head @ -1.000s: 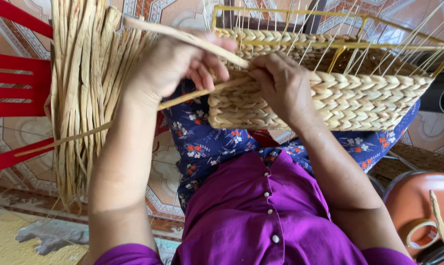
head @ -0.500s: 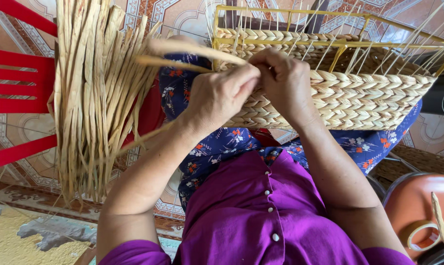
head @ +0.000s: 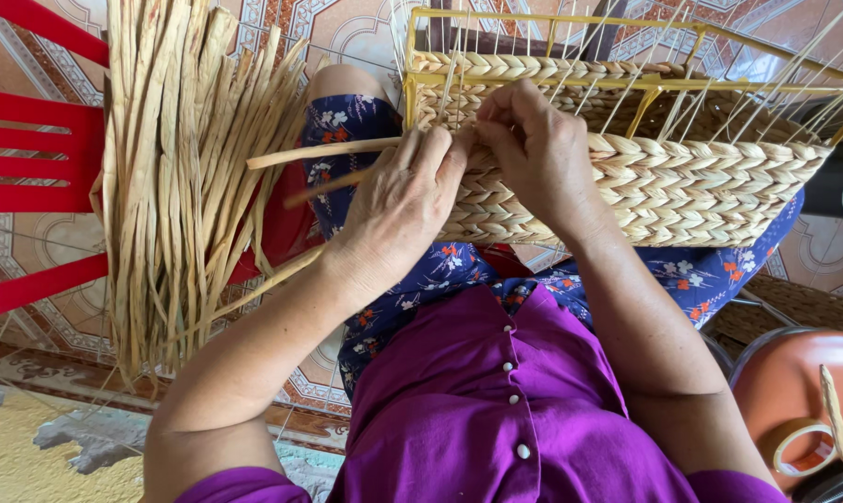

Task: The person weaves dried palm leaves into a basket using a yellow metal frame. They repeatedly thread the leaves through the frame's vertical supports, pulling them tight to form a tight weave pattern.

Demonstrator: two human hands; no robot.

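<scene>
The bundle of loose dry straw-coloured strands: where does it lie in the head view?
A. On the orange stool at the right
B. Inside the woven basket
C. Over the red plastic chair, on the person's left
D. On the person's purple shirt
C: the bundle of loose dry straw-coloured strands hangs over the red plastic chair, on the side of the left hand, apart from the woven basket on a yellow wire frame.

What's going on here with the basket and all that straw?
A seated person is weaving a straw basket built on a yellow wire frame, resting on their lap. The left hand and right hand meet at its near wall, working loose strands. A bundle of dried straw lies across a red chair.
</scene>
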